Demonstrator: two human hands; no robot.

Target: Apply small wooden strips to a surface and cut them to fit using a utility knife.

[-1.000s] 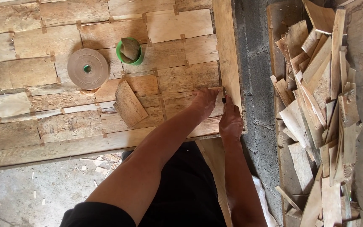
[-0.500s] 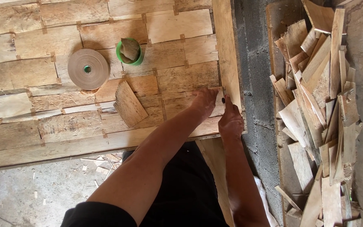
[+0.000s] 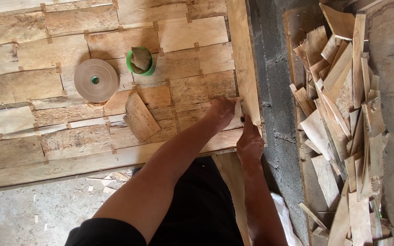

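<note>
Rough concrete blocks [image 3: 277, 91] border the worktop [image 3: 69, 157], where many thin veneer pieces [image 3: 188, 34] already lie joined by short tape strips. Both hands press flat on a small veneer strip [image 3: 239, 114] at the sheet's edge: left hand [image 3: 222, 111] on it, right hand [image 3: 249, 143] just below. Left of them lie a loose veneer piece [image 3: 140, 117], a tape roll [image 3: 95, 80] and a green cup [image 3: 140, 60]; a heap of unused scraps [image 3: 343, 114] waits at right, so this edge seems unfinished
</note>
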